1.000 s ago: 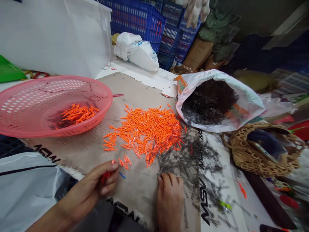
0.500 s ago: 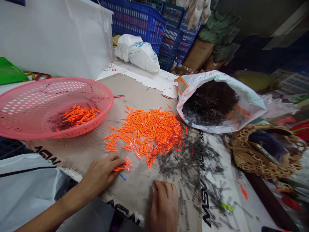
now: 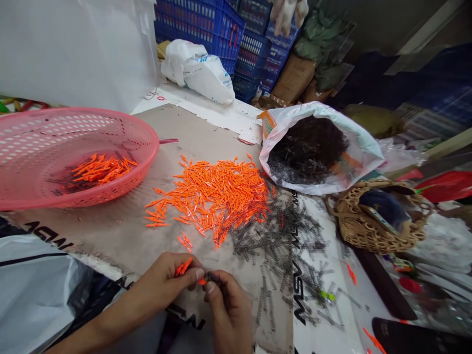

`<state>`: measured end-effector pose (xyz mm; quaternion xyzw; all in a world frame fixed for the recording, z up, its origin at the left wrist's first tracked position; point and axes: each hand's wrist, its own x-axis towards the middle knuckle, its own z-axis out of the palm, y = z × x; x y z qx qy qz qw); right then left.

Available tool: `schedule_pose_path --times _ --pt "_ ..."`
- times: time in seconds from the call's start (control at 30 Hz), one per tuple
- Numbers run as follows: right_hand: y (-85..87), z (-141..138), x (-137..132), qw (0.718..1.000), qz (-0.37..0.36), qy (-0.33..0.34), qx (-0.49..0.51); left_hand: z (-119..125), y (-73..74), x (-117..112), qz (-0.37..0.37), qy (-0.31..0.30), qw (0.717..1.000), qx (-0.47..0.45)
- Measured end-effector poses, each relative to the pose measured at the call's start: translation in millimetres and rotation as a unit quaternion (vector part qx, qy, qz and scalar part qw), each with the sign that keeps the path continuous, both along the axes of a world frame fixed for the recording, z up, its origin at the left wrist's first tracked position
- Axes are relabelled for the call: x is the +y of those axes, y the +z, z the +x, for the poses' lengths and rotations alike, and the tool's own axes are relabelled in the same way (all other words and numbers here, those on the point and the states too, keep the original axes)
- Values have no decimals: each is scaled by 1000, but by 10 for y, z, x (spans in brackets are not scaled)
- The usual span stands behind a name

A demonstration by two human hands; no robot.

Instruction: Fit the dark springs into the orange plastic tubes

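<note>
My left hand (image 3: 171,280) is closed on a few small orange plastic pieces (image 3: 183,266), which stick out between thumb and fingers. My right hand (image 3: 230,309) pinches a small dark spring (image 3: 212,277), partly hidden by the fingertips. The two hands meet above the table's near edge, with an orange tip showing between them. Beyond them spreads a heap of slim orange pieces (image 3: 221,189), and a few loose orange pieces (image 3: 185,241) lie just past my left hand. Dark coil springs (image 3: 273,241) are scattered to the right of the heap.
On the left stands a pink perforated basket (image 3: 145,164) with orange pieces and springs. A white bag (image 3: 363,147) full of dark springs lies open at the back right, near a woven basket (image 3: 346,231) holding a phone. Blue crates (image 3: 199,24) are stacked behind.
My left hand has lifted orange pieces off the table and moved right. My right hand has come up to meet it, holding a spring. The view has shifted slightly right.
</note>
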<state>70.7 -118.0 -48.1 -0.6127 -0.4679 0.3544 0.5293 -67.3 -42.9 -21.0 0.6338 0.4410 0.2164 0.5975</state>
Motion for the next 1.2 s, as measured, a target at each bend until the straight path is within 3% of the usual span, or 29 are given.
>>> schedule_pose_path --times 0.07,0.17,0.3,0.47,0.6,0.8,0.97,1.2 --pt "-44 -15 -31 998 -30 -46 20 46 -55 -40 -110 57 989 -84" --pt "-103 -44 -66 994 -55 -85 34 60 -124 -101 -226 89 953 -182" --pt "-139 -70 -74 993 -50 -99 36 75 -166 -167 -261 130 936 -197" --pt "-120 -42 -43 998 6 -52 31 105 -170 -192 -219 154 948 -174" --pt "-76 -13 -40 1000 7 -30 5 99 -132 -180 -154 129 970 -140" --pt "-30 -4 -58 997 35 -34 -62 78 -103 -169 -105 117 984 -86" --pt "-37 -19 -73 990 61 -43 -118 75 -118 -178 -88 99 987 -95" --pt "-73 -34 -102 982 70 -63 -161 52 -119 -173 28 71 997 -19"
